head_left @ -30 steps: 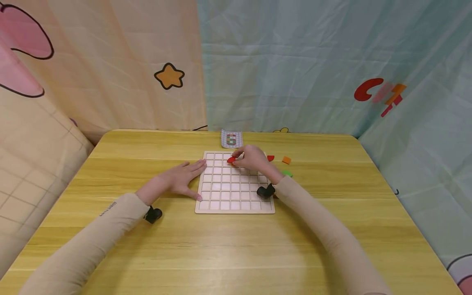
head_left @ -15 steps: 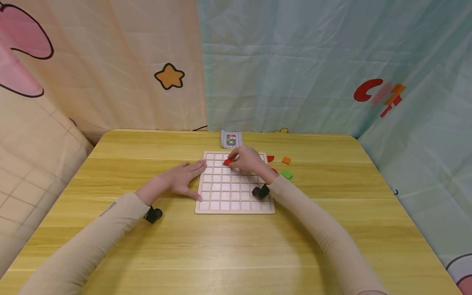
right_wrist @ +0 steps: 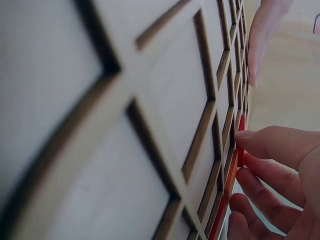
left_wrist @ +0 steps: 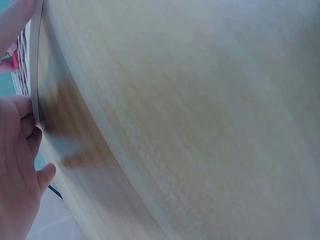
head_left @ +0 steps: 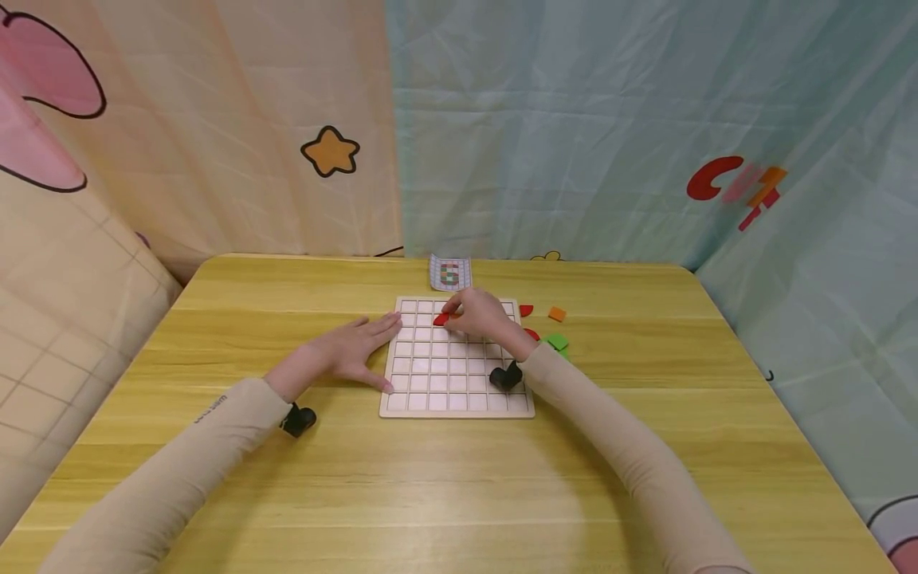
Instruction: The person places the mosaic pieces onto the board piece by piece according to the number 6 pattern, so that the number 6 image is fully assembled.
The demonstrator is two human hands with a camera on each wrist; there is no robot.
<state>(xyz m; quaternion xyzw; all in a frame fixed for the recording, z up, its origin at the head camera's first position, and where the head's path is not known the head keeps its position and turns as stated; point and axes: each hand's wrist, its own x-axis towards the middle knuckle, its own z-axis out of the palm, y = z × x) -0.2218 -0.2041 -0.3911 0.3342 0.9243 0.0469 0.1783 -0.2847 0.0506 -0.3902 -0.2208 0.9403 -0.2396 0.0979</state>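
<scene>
Board [head_left: 438,383] with red piece [head_left: 441,319], orange piece [right_wrist: 231,173]

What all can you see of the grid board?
The board is pale, roughly square, wooden-looking, with raised strips dividing it into square cells; the strips' edges look brown close up. It lies flat on the table, on the near side of the card. The left grip rests straight fingers on its left edge; the right grip pinches a red piece at a far-side cell, beside an orange piece, and hides some cells.
</scene>
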